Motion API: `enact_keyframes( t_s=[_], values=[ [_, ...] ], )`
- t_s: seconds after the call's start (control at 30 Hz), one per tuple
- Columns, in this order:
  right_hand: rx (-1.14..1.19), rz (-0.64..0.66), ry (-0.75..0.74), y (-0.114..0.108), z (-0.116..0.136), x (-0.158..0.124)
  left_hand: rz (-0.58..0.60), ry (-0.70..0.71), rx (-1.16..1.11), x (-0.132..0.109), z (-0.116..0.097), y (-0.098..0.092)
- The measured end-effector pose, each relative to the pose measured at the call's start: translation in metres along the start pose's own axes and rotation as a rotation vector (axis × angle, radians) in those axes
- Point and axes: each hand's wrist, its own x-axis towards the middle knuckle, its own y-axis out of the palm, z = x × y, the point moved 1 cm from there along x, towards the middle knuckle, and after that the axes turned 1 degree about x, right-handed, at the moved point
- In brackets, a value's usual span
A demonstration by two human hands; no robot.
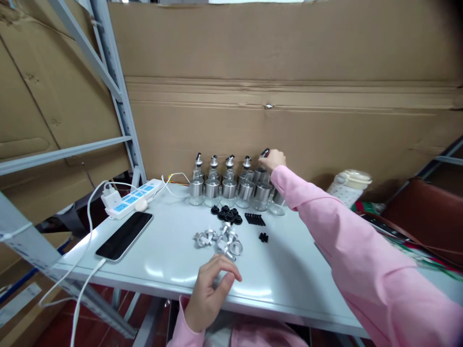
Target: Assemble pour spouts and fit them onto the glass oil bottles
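My right hand (pixel 274 160) reaches to the back of the table, its fingers closed around a pourer spout (pixel 265 153) with a black tip. That spout is at the right end of a row of similar pourers, such as one silver pourer (pixel 229 160) standing on a bottle. In front are glass bottles with metal sleeves (pixel 229 188). My left hand (pixel 213 289) hovers at the front edge, fingers loosely bent, thumb apart, holding nothing. Just beyond it lie loose silver metal pourer parts (pixel 224 239). Behind those are black ribbed stoppers (pixel 228 215), slim black pieces (pixel 255 219) and tiny black caps (pixel 264 237).
A phone (pixel 125 236) and a white power strip (pixel 135 197) with cables occupy the table's left side. At right stand a white lidded container (pixel 350 187) and a brown bag (pixel 427 217). Cardboard (pixel 289 115) walls the back; a metal shelf post (pixel 123 106) rises at left.
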Motion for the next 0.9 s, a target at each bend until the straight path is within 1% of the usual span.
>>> enact_keyframes(
  t_s=[0.07, 0.17, 0.23, 0.27, 0.3, 0.33, 0.37, 0.43, 0.53, 0.6, 0.67, 0.7, 0.77, 0.87, 0.9],
  values=[
    [0.082, -0.161, -0.029, -0.022, 0.006, -0.001, -0.03, 0.046, 0.059, 0.002, 0.001, 0.005],
    [0.285, -0.431, -0.129, -0.065, 0.014, -0.014, -0.142, 0.153, 0.176, 0.002, 0.003, 0.013],
    [0.469, -0.573, -0.231, -0.093, 0.018, -0.036, -0.254, 0.245, 0.291, 0.001, 0.005, 0.019],
    [0.567, -0.65, -0.269, -0.103, 0.018, -0.052, -0.31, 0.295, 0.35, 0.001, 0.005, 0.022],
    [0.675, -0.744, -0.301, -0.111, 0.017, -0.072, -0.361, 0.345, 0.406, 0.0, 0.005, 0.025],
    [0.777, -0.788, -0.347, -0.115, 0.017, -0.094, -0.397, 0.381, 0.453, 0.0, 0.005, 0.028],
    [0.879, -0.784, -0.381, -0.115, 0.015, -0.118, -0.415, 0.407, 0.486, 0.0, 0.006, 0.031],
    [1.078, -0.686, -0.409, -0.106, 0.012, -0.168, -0.408, 0.428, 0.523, 0.0, 0.007, 0.037],
    [1.225, -0.287, -0.334, -0.075, 0.009, -0.234, -0.29, 0.455, 0.567, 0.001, 0.011, 0.044],
    [1.229, -0.073, -0.323, -0.054, 0.007, -0.262, -0.191, 0.44, 0.622, 0.001, 0.012, 0.048],
    [1.157, 0.024, -0.384, -0.037, 0.006, -0.277, -0.112, 0.361, 0.68, 0.001, 0.013, 0.05],
    [1.128, 0.038, -0.405, -0.031, 0.005, -0.28, -0.088, 0.313, 0.702, 0.001, 0.013, 0.05],
    [1.113, 0.038, -0.409, -0.023, 0.006, -0.281, -0.063, 0.237, 0.726, 0.002, 0.013, 0.049],
    [1.152, 0.019, -0.361, -0.021, 0.006, -0.28, -0.061, 0.201, 0.722, 0.003, 0.011, 0.047],
    [1.156, 0.01, -0.353, -0.022, 0.006, -0.28, -0.042, 0.199, 0.719, 0.003, 0.011, 0.047]
  ],
)
